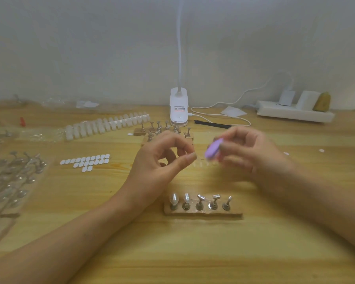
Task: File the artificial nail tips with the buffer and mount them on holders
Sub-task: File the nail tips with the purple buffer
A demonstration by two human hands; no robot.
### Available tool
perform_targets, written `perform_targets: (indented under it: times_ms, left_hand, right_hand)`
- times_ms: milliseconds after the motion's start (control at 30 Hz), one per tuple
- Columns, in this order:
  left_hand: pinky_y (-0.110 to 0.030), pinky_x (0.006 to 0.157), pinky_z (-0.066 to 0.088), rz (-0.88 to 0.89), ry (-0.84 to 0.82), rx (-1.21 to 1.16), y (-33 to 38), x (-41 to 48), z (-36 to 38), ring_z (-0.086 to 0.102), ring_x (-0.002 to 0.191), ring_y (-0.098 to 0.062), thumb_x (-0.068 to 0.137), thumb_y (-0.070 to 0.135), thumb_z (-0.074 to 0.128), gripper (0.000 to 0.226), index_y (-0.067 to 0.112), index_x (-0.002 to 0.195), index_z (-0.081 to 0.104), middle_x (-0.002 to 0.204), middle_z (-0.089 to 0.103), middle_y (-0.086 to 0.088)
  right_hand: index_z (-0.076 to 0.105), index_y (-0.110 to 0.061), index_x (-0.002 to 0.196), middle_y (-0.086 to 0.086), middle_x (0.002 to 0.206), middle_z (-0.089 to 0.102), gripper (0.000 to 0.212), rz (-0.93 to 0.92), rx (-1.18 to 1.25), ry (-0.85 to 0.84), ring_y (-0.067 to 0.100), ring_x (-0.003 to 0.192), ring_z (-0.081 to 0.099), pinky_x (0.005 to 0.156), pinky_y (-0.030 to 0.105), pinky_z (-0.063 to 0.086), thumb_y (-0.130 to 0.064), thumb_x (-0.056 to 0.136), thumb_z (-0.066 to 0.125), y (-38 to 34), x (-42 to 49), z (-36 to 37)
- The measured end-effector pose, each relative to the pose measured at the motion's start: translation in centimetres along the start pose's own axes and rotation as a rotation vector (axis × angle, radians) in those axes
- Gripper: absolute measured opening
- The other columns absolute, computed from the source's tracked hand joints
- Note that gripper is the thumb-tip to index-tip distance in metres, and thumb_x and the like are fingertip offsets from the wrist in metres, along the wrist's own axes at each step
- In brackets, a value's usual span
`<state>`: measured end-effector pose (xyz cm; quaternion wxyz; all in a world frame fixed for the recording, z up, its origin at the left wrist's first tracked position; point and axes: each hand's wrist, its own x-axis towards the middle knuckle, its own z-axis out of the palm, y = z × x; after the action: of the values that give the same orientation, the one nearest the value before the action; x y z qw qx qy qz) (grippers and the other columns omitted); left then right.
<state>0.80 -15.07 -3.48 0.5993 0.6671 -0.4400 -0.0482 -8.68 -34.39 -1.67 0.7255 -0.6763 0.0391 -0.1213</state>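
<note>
My right hand grips a small purple buffer above the middle of the wooden table. Just left of it, my left hand has thumb and forefinger pinched together on a small clear nail tip that is blurred and barely shows. The buffer's end sits close to that pinch. Nearer to me stands a cardboard strip with several metal holders. The two leftmost holders carry clear nail tips; the others are bare.
A long row of clear nail tips and white adhesive pads lie at the left. More holders stand behind my hands. Bagged holders fill the left edge. A lamp base, black tool and power strip line the back.
</note>
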Motion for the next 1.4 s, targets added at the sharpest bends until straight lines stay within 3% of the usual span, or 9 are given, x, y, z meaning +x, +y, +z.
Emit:
perform_targets:
  times_ms: [100,233,367,500,733,867,1000,1267,1400]
  left_hand:
    - [-0.015,0.061,0.042,0.022,-0.015,0.022,0.1,0.0,0.0,0.055,0.070,-0.005,0.086,0.014,0.073,0.020,0.028,0.076,0.063,0.086,0.060,0.010]
    - [-0.019,0.063,0.043,0.002,-0.013,-0.005,0.1,-0.1,0.0,0.054,0.070,-0.007,0.085,0.021,0.074,0.015,0.028,0.077,0.064,0.086,0.060,0.008]
    - [-0.017,0.065,0.042,0.026,-0.007,-0.001,0.1,0.2,0.0,0.054,0.070,-0.003,0.086,0.009,0.073,0.018,0.023,0.078,0.065,0.085,0.061,0.010]
    - [-0.018,0.067,0.044,0.021,-0.012,0.011,-0.1,0.2,-0.1,0.054,0.070,-0.005,0.086,0.016,0.074,0.015,0.025,0.078,0.065,0.085,0.061,0.010]
    - [-0.027,0.061,0.043,0.015,-0.045,0.058,0.2,-0.2,0.2,0.054,0.069,-0.008,0.083,0.026,0.073,0.010,0.028,0.077,0.066,0.087,0.059,0.007]
    - [-0.016,0.063,0.042,0.020,-0.001,0.049,0.2,0.0,0.0,0.054,0.068,-0.004,0.086,0.012,0.074,0.018,0.024,0.077,0.064,0.085,0.060,0.012]
    - [-0.016,0.064,0.041,0.013,0.002,0.063,0.2,0.1,0.0,0.053,0.068,-0.004,0.086,0.011,0.074,0.020,0.025,0.077,0.063,0.085,0.059,0.012]
    - [-0.012,0.064,0.042,-0.002,0.017,0.069,0.3,0.1,0.0,0.053,0.069,-0.001,0.085,0.012,0.074,0.020,0.027,0.076,0.063,0.085,0.061,0.013]
    - [-0.013,0.063,0.042,-0.006,0.004,0.088,0.1,0.1,0.0,0.056,0.071,-0.007,0.085,0.015,0.075,0.016,0.024,0.076,0.064,0.087,0.062,0.010]
  right_hand:
    - [0.073,-0.021,0.087,0.014,0.092,0.076,0.011,0.028,-0.070,-0.187,0.022,0.080,0.074,0.070,0.026,0.059,-0.014,0.079,0.077,1.1,-0.4,1.2]
    - [0.069,-0.014,0.093,0.014,0.094,0.076,0.012,-0.036,0.038,0.087,0.017,0.081,0.073,0.071,0.023,0.057,-0.017,0.081,0.071,0.2,0.3,0.3]
    - [0.072,-0.016,0.089,0.018,0.096,0.075,0.011,0.059,-0.048,-0.222,0.025,0.083,0.074,0.072,0.029,0.059,-0.015,0.080,0.076,1.2,-0.8,1.5]
    - [0.066,-0.006,0.097,0.015,0.092,0.076,0.016,0.010,0.027,0.072,0.017,0.080,0.073,0.068,0.021,0.057,-0.012,0.083,0.069,0.6,-0.2,0.9]
    - [0.068,-0.006,0.097,0.013,0.091,0.074,0.023,0.069,0.015,0.045,0.012,0.071,0.069,0.064,0.019,0.056,-0.018,0.078,0.071,-0.7,0.3,0.2]
    - [0.075,-0.016,0.089,0.016,0.092,0.075,0.007,0.167,-0.066,-0.184,0.022,0.079,0.074,0.068,0.025,0.059,-0.012,0.083,0.074,0.4,-0.6,1.3]
    - [0.069,-0.006,0.096,0.012,0.089,0.075,0.021,0.072,0.067,0.089,0.014,0.075,0.070,0.064,0.017,0.056,-0.017,0.078,0.071,-0.1,0.3,1.0]
    - [0.070,-0.006,0.093,0.017,0.093,0.074,0.015,0.058,0.061,0.105,0.019,0.082,0.069,0.068,0.020,0.057,-0.016,0.081,0.071,0.0,0.1,1.3]
    - [0.074,-0.012,0.087,0.019,0.091,0.074,0.007,0.140,0.003,-0.145,0.025,0.078,0.075,0.067,0.027,0.059,-0.011,0.081,0.072,0.6,-0.8,1.9]
